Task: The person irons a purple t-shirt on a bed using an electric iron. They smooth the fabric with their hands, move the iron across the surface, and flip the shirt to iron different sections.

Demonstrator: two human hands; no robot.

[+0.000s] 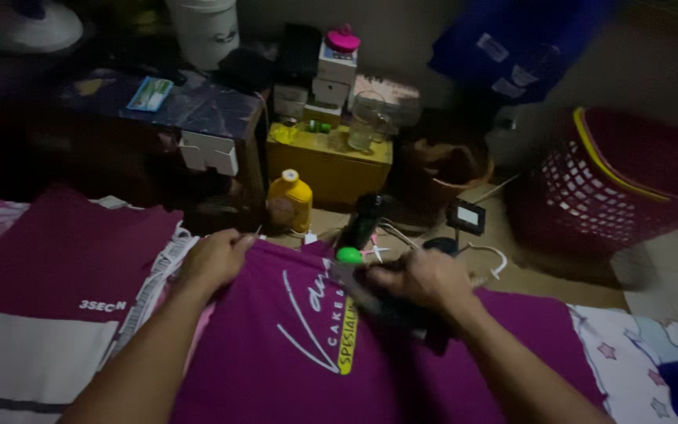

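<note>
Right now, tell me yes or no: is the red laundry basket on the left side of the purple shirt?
No, the red laundry basket stands on the floor to the upper right of the purple shirt.

Purple shirt (292,353) spread flat, dark iron (390,302) on top.

Lies face up in front, with white and yellow writing in the middle (too blurry to make out). Top edge pinned down on one side, pressed by the dark iron on the other. Iron has a green knob, blurred and partly hidden.
</note>
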